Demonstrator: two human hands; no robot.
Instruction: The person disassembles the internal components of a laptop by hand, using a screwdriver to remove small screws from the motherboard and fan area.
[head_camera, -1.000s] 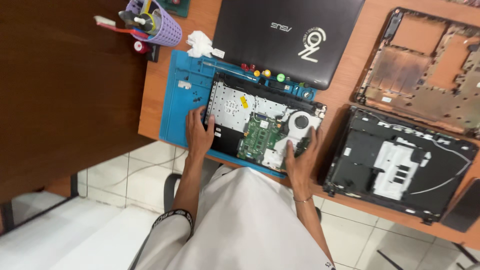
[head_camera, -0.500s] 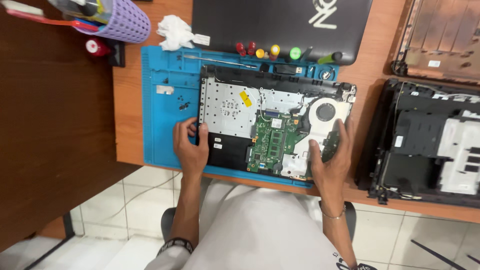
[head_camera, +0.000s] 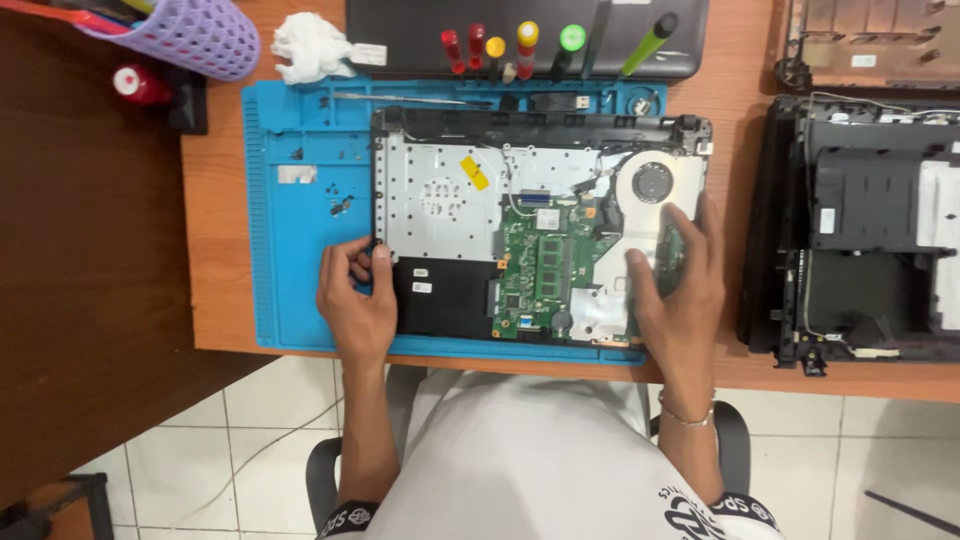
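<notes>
Compared with half a second earlier, the opened laptop base (head_camera: 540, 225) is seen larger and more squarely, while both hands are kept at the same two edges of it. The left hand (head_camera: 358, 300) is placed at the 9 o'clock edge of the base, its fingers (head_camera: 372, 256) drawn together and pinched on the black rim there. The right hand (head_camera: 680, 295) is laid at the 4 o'clock part of the base, fingers spread apart and pressed flat beside the round cooling fan (head_camera: 653, 185); nothing is clamped in it. The base is set on the blue repair mat (head_camera: 300, 230) in the middle of the wooden table (head_camera: 215, 220), with its long axis run from 9 o'clock to 3 o'clock; its hinge edge is pointed toward 12 o'clock and its front edge toward the person at 6 o'clock. The green circuit board (head_camera: 545, 270) is exposed at the centre, and a silver metal plate (head_camera: 440, 205) is seen toward 10 o'clock. A row of coloured-handled screwdrivers (head_camera: 520, 45) is stood at 12 o'clock, a crumpled white tissue (head_camera: 312, 45) at 11 o'clock, and another dismantled black laptop shell (head_camera: 870, 220) is laid at 3 o'clock.
</notes>
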